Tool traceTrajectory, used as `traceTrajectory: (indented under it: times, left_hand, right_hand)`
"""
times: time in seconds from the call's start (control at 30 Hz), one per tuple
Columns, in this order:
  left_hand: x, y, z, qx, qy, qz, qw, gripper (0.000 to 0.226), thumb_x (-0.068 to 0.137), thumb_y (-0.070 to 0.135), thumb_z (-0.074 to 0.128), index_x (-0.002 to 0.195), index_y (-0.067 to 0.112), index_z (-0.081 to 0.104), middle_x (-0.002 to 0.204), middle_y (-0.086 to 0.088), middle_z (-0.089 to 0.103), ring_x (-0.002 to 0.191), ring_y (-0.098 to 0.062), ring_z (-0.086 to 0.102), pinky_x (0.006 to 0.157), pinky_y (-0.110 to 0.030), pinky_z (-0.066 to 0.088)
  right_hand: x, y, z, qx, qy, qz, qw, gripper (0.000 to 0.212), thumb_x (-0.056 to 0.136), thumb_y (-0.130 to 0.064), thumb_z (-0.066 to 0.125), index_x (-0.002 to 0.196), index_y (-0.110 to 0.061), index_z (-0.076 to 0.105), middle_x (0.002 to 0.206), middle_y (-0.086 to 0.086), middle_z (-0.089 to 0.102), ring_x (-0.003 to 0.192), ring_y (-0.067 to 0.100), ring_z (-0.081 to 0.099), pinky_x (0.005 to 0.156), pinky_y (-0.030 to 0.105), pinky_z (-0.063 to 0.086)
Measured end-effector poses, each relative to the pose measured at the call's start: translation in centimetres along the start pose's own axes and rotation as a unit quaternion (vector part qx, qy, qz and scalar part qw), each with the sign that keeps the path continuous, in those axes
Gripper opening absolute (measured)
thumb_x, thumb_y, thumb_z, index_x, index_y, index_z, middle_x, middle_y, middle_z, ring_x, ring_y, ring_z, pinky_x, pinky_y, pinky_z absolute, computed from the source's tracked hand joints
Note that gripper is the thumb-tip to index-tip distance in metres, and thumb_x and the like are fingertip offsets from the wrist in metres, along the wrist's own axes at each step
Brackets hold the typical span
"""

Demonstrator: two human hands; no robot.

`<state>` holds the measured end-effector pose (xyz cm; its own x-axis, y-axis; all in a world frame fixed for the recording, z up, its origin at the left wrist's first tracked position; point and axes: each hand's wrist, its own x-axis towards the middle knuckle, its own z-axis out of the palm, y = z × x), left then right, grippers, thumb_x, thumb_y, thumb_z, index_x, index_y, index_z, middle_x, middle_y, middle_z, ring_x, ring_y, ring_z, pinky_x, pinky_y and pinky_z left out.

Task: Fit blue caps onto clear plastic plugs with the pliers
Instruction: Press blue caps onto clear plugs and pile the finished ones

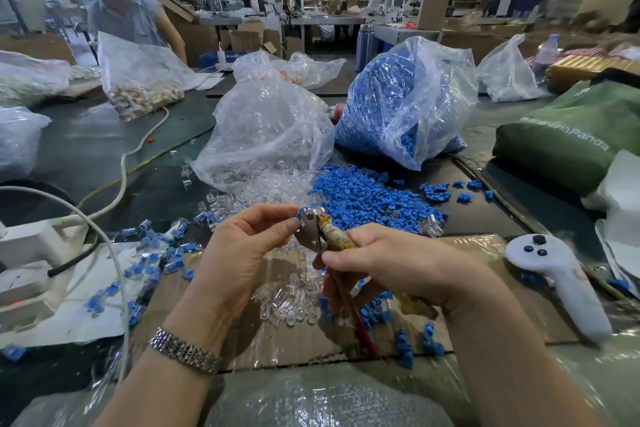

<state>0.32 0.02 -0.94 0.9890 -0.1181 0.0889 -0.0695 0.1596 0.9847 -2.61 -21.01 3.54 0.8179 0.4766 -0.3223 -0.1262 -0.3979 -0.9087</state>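
Note:
My right hand (391,262) grips the taped handles of the pliers (317,229), whose metal head points up and left. My left hand (247,239) pinches a small piece at the pliers' jaws; a bit of blue cap (302,211) shows there, the plug itself is hidden by fingertips. A loose heap of blue caps (363,198) lies just beyond the hands. Clear plugs (294,302) lie scattered on the cardboard sheet (485,250) under my hands. Capped plugs (152,253) are piled at the left.
A clear bag of plugs (266,135) and a bag of blue caps (405,104) stand behind. A white controller (557,281) lies at right, a green bag (568,135) beyond it. White cables (114,253) and power strips (31,246) sit left. Another person (128,10) works across the table.

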Motion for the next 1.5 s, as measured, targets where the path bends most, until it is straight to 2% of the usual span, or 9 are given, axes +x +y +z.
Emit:
traceTrajectory:
  times: [0.23, 0.57, 0.63, 0.8, 0.87, 0.97, 1.07, 1.3, 1.5]
  left_hand:
    - [-0.1, -0.2, 0.1, 0.021, 0.016, 0.018, 0.999, 0.023, 0.074, 0.022, 0.078, 0.096, 0.024, 0.082, 0.101, -0.009, 0.079, 0.096, -0.021, 0.071, 0.088, -0.035, 0.053]
    - [0.1, -0.2, -0.5, 0.048, 0.112, 0.059, 0.991, 0.014, 0.083, 0.016, 0.077, 0.094, 0.024, 0.079, 0.094, -0.001, 0.077, 0.087, -0.016, 0.07, 0.076, -0.025, 0.057]
    - [0.2, -0.3, -1.3, 0.19, 0.205, 0.09, 0.956, 0.016, 0.09, 0.011, 0.073, 0.098, 0.025, 0.075, 0.093, 0.002, 0.073, 0.088, -0.016, 0.069, 0.075, -0.024, 0.057]
    - [0.1, -0.2, -2.1, 0.512, 0.362, 0.125, 0.769, 0.028, 0.084, 0.001, 0.066, 0.104, 0.019, 0.071, 0.109, -0.008, 0.05, 0.109, -0.031, 0.045, 0.094, -0.046, 0.037]
    - [-0.1, -0.3, -1.6, 0.527, 0.293, 0.159, 0.782, 0.025, 0.085, 0.001, 0.067, 0.103, 0.019, 0.07, 0.106, -0.003, 0.052, 0.104, -0.025, 0.047, 0.094, -0.043, 0.042]
    - [-0.1, -0.8, -0.3, 0.512, 0.07, 0.148, 0.843, 0.02, 0.093, 0.008, 0.065, 0.103, 0.025, 0.07, 0.097, 0.011, 0.057, 0.089, -0.001, 0.054, 0.077, -0.016, 0.046]
    - [0.1, -1.8, 0.4, 0.563, -0.047, 0.129, 0.815, 0.021, 0.099, 0.027, 0.061, 0.118, 0.033, 0.068, 0.104, 0.019, 0.054, 0.094, 0.004, 0.052, 0.077, -0.011, 0.043]
    - [0.3, -1.9, 0.5, 0.554, -0.039, 0.106, 0.825, 0.008, 0.095, 0.036, 0.067, 0.095, 0.031, 0.073, 0.097, 0.021, 0.057, 0.088, 0.003, 0.057, 0.075, -0.015, 0.046]
    - [0.2, -1.8, 0.5, 0.535, -0.013, 0.089, 0.84, 0.011, 0.093, 0.028, 0.07, 0.082, 0.026, 0.068, 0.089, 0.014, 0.062, 0.079, 0.002, 0.059, 0.068, -0.012, 0.047]
  right_hand:
    - [0.7, 0.4, 0.5, -0.02, 0.046, -0.009, 0.999, 0.037, 0.104, -0.038, 0.057, 0.098, -0.002, 0.062, 0.075, 0.007, 0.068, 0.069, 0.029, 0.068, 0.07, 0.047, 0.063]
    - [0.2, 0.0, -1.1, -0.035, 0.066, -0.001, 0.997, 0.045, 0.101, -0.052, 0.053, 0.109, -0.011, 0.069, 0.088, 0.006, 0.077, 0.081, 0.027, 0.076, 0.077, 0.04, 0.063]
    - [-0.2, 0.1, -1.9, -0.068, 0.148, 0.002, 0.987, 0.041, 0.099, -0.054, 0.056, 0.103, -0.015, 0.069, 0.086, 0.006, 0.074, 0.076, 0.021, 0.075, 0.078, 0.044, 0.064]
    - [0.2, 1.8, -4.0, -0.294, 0.325, 0.108, 0.892, 0.041, 0.098, -0.054, 0.055, 0.084, -0.016, 0.055, 0.079, 0.004, 0.061, 0.07, 0.02, 0.057, 0.062, 0.037, 0.043]
    - [0.5, 2.8, -4.0, -0.333, 0.339, 0.156, 0.866, 0.038, 0.097, -0.052, 0.055, 0.084, -0.016, 0.055, 0.081, 0.003, 0.06, 0.073, 0.02, 0.058, 0.057, 0.033, 0.038]
    - [1.1, 3.8, -3.6, -0.372, 0.342, 0.182, 0.843, 0.036, 0.097, -0.051, 0.057, 0.079, -0.02, 0.051, 0.083, 0.002, 0.057, 0.072, 0.016, 0.054, 0.052, 0.031, 0.032]
    - [1.6, 4.4, -3.4, -0.391, 0.344, 0.194, 0.831, 0.038, 0.096, -0.051, 0.057, 0.076, -0.021, 0.045, 0.094, 0.005, 0.055, 0.075, 0.018, 0.051, 0.05, 0.031, 0.026]
    - [2.1, 4.7, -3.0, -0.421, 0.336, 0.2, 0.818, 0.044, 0.094, -0.057, 0.06, 0.108, -0.015, 0.053, 0.122, 0.012, 0.055, 0.115, 0.029, 0.051, 0.079, 0.037, 0.041]
    - [2.1, 4.9, -2.9, -0.416, 0.344, 0.207, 0.816, 0.061, 0.09, -0.064, 0.062, 0.123, -0.014, 0.055, 0.129, 0.012, 0.053, 0.121, 0.03, 0.049, 0.091, 0.042, 0.047]
